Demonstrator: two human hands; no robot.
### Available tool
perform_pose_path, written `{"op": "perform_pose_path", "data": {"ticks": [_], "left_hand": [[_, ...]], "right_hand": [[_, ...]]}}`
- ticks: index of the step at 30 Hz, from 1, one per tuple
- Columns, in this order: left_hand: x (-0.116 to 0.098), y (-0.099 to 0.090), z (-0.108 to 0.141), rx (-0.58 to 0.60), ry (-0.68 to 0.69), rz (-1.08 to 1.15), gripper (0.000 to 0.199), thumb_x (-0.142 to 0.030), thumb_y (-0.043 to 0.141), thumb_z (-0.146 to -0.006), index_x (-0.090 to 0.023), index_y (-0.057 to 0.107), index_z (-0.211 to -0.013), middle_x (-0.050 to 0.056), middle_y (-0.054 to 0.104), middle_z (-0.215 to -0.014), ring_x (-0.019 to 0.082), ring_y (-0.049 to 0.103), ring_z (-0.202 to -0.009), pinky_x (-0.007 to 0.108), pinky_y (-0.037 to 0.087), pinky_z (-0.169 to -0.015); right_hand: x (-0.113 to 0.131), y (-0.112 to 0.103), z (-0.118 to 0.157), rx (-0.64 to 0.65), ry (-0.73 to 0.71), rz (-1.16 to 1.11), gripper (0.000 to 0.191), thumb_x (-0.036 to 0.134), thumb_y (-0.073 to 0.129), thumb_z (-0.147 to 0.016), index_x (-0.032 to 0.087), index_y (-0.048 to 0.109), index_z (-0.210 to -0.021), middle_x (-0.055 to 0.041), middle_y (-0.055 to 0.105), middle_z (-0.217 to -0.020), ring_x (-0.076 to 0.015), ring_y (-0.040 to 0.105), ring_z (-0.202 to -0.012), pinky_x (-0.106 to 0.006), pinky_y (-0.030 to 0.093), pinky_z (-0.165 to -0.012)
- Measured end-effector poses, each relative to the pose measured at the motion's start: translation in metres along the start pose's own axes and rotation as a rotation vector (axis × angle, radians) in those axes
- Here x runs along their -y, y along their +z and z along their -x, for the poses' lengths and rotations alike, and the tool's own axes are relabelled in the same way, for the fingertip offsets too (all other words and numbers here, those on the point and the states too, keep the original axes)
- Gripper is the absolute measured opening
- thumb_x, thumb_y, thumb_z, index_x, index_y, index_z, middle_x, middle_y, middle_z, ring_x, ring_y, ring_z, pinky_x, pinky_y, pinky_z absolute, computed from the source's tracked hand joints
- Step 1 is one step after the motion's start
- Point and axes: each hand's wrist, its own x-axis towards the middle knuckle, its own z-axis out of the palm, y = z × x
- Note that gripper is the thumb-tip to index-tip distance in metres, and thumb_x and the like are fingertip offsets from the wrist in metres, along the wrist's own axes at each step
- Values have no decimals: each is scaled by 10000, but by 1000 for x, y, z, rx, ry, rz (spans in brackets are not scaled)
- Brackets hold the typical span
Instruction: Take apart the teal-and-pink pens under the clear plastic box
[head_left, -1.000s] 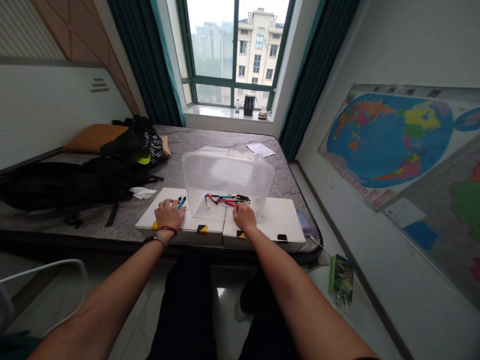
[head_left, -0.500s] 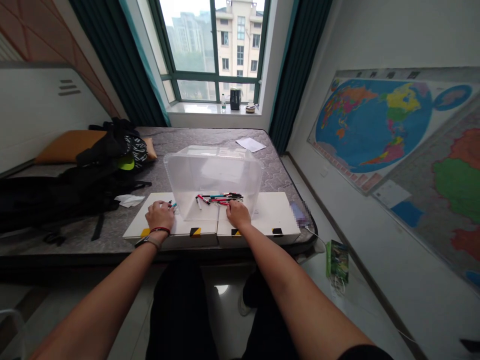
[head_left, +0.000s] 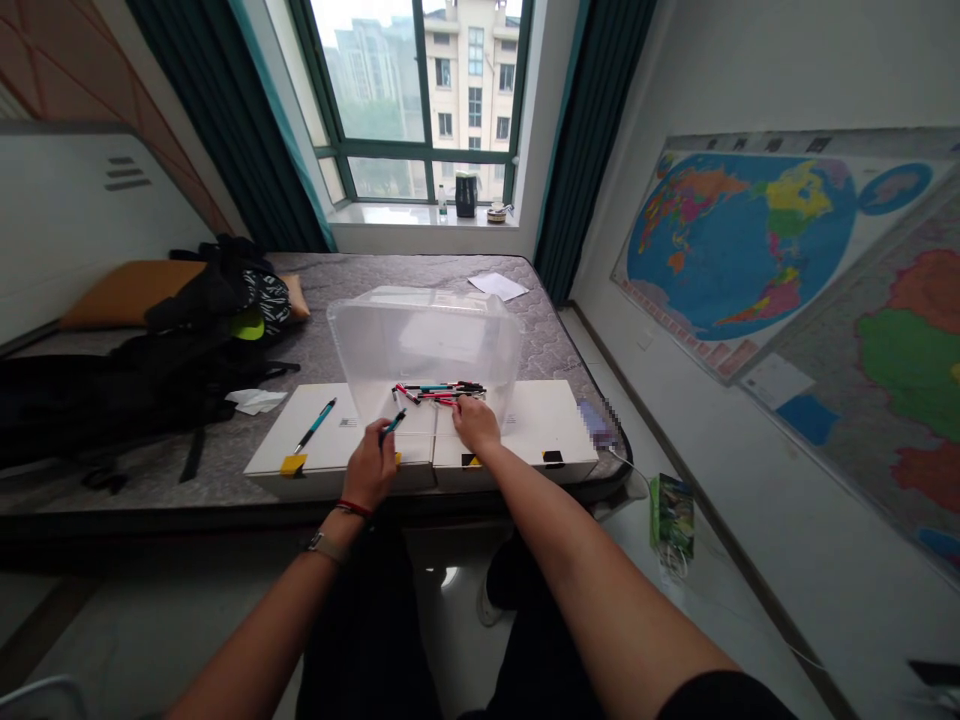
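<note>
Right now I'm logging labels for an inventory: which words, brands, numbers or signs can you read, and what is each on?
No text can be read.
World map: title and small print too blurred.
Second wall map: too blurred.
Black item on the windowsill: pale marking too small.
Left white box: small dark print, unreadable.
Green item on the floor: nothing legible.

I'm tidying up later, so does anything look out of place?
Pens lie jumbled in the clear bin, which seems tipped on its side, and a crumpled white paper lies loose on the mattress.
</note>
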Motion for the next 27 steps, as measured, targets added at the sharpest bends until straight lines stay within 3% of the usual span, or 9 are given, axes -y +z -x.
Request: {"op": "perform_pose_path", "data": {"ticks": [4,11,19,27], "left_hand": [[-12,27,-17,180,153,-53,336,-385,358,-1003,-228,520,-1252,76,687,-1123,213,669,-969,307,501,-806],[-13,62,-42,223,309,-183,324,-315,345,-1010,-236,569,-1231,88,668,-1048,225,609,-991,345,463,-870],[-14,69,-47,203,286,-275,307,-288,395,-988,-254,611,-1203,104,650,-1109,273,559,-1033,402,427,-859],[-4,72,-67,280,457,-206,277,-260,425,-971,-234,620,-1165,115,622,-1220,262,558,-1152,411,442,-960]], "right_hand": [[1,-3,2,-26,10,-8,260,344,415,-1029,204,632,-1004,-103,703,-960,-218,644,-877,-300,450,-793],[-1,-4,4,-58,46,-67,348,366,322,-1058,211,631,-1016,-74,710,-933,-197,648,-839,-276,420,-759],[1,-8,7,-27,-10,-23,430,414,297,-1059,212,657,-938,-68,716,-899,-193,641,-845,-264,407,-753],[2,-8,7,-13,-42,24,436,401,285,-1061,204,666,-983,-100,717,-920,-213,651,-846,-286,426,-755]]}}
